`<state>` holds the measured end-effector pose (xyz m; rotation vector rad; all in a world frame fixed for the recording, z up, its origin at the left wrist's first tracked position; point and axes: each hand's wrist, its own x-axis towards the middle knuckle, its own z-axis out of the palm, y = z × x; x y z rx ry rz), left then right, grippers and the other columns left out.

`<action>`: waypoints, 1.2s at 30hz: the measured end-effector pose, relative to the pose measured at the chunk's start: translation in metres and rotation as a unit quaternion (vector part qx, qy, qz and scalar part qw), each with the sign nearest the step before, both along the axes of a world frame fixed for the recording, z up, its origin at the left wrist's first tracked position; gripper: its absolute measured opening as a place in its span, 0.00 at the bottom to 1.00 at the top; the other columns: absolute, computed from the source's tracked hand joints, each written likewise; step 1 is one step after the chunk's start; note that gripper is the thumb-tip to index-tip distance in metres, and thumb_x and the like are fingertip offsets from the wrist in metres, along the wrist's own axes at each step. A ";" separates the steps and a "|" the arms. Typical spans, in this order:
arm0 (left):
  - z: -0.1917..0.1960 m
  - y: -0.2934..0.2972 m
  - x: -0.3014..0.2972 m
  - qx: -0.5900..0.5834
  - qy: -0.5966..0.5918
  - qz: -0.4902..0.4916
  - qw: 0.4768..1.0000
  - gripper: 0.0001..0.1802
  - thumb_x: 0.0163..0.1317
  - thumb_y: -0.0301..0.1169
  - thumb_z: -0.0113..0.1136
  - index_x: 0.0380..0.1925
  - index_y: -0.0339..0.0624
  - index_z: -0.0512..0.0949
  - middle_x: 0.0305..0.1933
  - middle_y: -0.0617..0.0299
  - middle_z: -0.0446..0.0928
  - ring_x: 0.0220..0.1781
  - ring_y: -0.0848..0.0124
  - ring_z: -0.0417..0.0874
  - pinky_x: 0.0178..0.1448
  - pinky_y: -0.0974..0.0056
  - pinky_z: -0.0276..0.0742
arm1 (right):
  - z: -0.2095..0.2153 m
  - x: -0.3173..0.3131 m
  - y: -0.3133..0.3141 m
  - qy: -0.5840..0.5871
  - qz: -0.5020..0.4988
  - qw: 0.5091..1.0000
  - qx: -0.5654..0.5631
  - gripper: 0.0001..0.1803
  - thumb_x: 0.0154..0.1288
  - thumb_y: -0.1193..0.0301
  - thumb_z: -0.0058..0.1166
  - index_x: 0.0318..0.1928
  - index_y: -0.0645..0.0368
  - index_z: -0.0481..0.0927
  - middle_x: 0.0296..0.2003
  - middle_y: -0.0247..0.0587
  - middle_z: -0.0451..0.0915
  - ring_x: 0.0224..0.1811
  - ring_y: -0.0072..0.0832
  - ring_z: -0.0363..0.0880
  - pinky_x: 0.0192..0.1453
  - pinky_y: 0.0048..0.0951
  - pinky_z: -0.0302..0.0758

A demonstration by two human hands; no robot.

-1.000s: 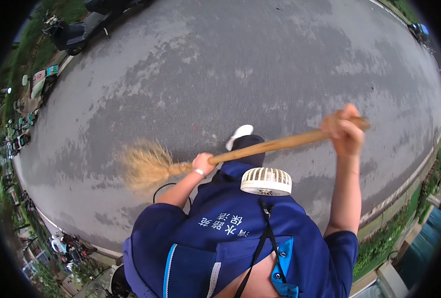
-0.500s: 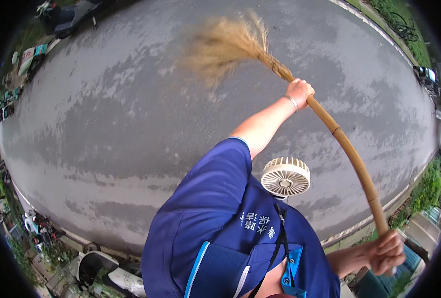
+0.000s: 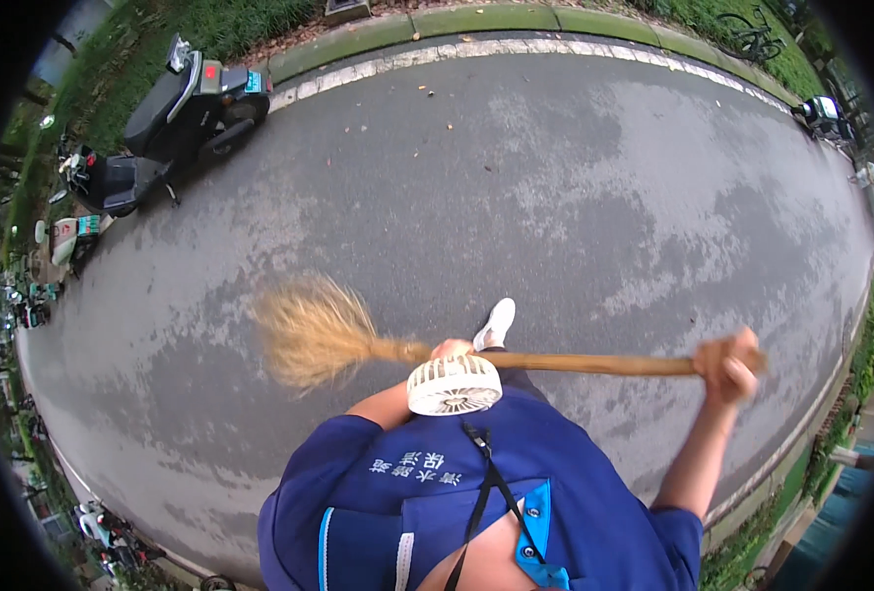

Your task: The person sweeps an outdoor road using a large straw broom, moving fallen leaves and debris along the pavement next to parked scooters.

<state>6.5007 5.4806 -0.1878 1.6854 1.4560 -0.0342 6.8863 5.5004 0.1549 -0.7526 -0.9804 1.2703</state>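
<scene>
While the right hand wraps tightly around the far end of a long, straw-coloured broom with a smooth wooden handle, the left hand grips it close to the bound neck, fingers apparently curled over; a round, cream-white plastic fan hides part of that hand. Held crosswise before the body, the broom lies almost level across the view, its flared bristle head of pale, dry stalks out to the person's left, above the damp-patched grey asphalt road. Whether the bristles touch the road cannot be told.

Just beyond the handle, between the two hands and nearer the left one, shows a plain white shoe. Below the fan, a thin black strap crosses the navy-blue short-sleeved shirt. Upper left, a dark grey motor scooter is parked by the pale, curved road edge.
</scene>
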 end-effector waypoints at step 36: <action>-0.035 0.800 -0.359 0.301 0.243 0.248 0.888 0.04 0.41 0.33 0.61 0.16 0.51 0.76 0.30 0.63 0.76 0.40 0.59 0.76 0.46 0.54 0.69 | -0.033 -0.370 0.824 0.075 0.268 0.959 0.053 0.06 0.56 0.76 0.56 0.27 0.60 0.72 0.18 0.37 0.71 0.23 0.27 0.69 0.34 0.35 0.68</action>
